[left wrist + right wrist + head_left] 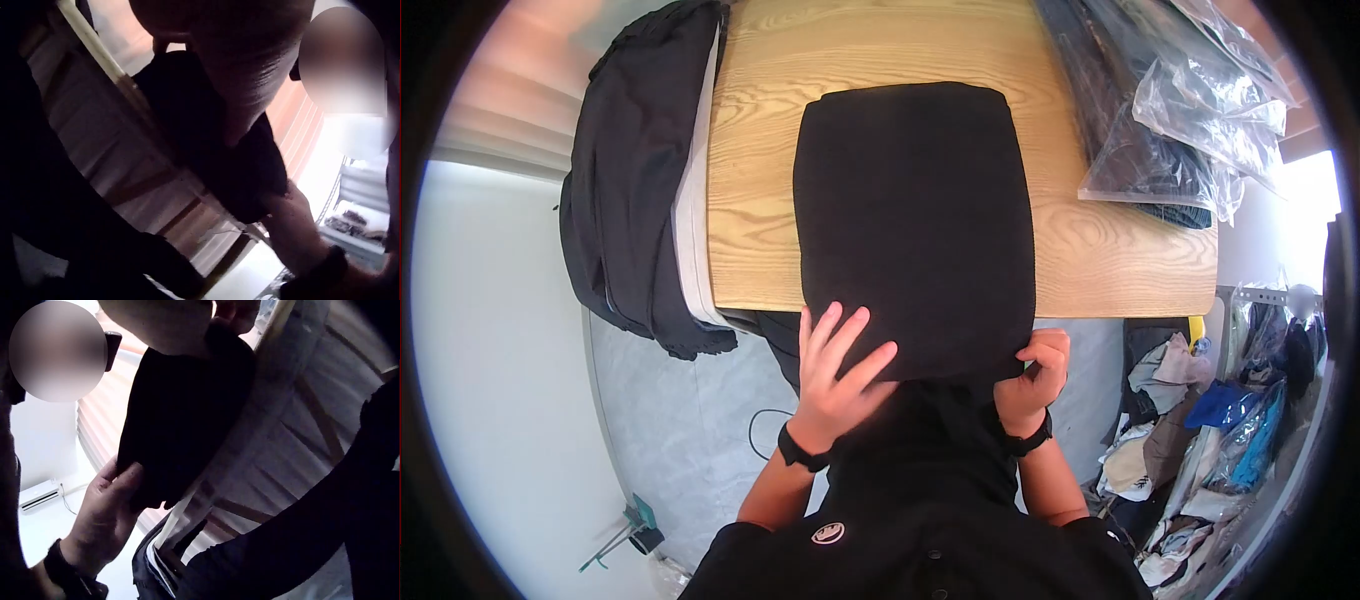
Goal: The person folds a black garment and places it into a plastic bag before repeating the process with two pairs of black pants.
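A folded black garment (915, 210) lies flat in a neat rectangle on the wooden table, its near end hanging past the front edge toward the person. My left hand (837, 375) rests on its near left corner with the fingers spread and fairly straight. At the near right corner, my right hand (1032, 380) has curled fingers and pinches the garment's edge. From below, the right wrist view shows the garment (181, 419) drooping dark over the table's edge, with the left hand (103, 515) at its far side.
Dark clothes (635, 170) are heaped over the table's left side. Clear plastic bags (1165, 130) of folded dark garments lie at the back right of the wooden table (750, 200). Below right, a shelf holds mixed clothes (1170, 430). A green-handled item (640, 525) stands low at the left.
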`<state>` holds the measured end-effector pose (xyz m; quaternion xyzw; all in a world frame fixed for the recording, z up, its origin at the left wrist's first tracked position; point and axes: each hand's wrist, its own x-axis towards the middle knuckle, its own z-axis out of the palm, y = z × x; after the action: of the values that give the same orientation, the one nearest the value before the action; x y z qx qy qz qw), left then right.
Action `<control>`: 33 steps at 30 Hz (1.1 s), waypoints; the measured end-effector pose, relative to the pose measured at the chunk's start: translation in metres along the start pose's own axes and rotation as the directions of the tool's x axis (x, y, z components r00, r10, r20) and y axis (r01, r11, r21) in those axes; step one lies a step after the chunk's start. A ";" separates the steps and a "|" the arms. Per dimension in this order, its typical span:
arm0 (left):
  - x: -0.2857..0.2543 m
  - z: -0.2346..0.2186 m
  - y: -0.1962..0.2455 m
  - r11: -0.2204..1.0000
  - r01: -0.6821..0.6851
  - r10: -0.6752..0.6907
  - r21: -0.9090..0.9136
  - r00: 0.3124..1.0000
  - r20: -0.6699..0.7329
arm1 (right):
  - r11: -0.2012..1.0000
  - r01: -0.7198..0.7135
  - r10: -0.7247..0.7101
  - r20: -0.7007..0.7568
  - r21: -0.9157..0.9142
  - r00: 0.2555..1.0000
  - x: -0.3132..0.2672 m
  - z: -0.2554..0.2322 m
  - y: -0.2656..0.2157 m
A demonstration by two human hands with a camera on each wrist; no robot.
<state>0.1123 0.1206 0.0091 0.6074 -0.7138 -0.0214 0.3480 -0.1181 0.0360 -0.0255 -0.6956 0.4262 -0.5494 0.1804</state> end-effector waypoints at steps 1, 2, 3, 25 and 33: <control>-0.003 0.004 -0.009 0.999 -0.035 0.036 0.036 0.999 -0.041 | 1.000 0.009 -0.009 -0.001 0.023 1.000 0.000 0.002 0.000; -0.003 0.005 -0.017 0.995 -0.069 0.075 0.073 0.994 -0.081 | 1.000 0.024 -0.024 0.002 0.009 1.000 0.002 0.002 -0.001; -0.001 0.004 -0.021 0.995 -0.078 0.084 0.064 0.992 -0.098 | 0.999 0.043 -0.043 0.004 -0.007 0.999 0.005 0.001 -0.001; 0.014 -0.034 -0.035 0.761 0.194 -0.274 -0.619 0.961 -0.036 | 0.972 -0.224 0.167 0.462 0.071 0.871 0.025 -0.031 -0.031; 0.064 -0.024 -0.034 0.634 0.466 -0.480 -0.617 0.863 0.159 | 0.623 -0.641 0.377 0.546 0.448 0.748 0.083 -0.009 -0.012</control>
<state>0.1524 0.0647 0.0418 0.6181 -0.4755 -0.3460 0.5217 -0.1184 -0.0210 0.0370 -0.5409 0.3614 -0.4251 0.6294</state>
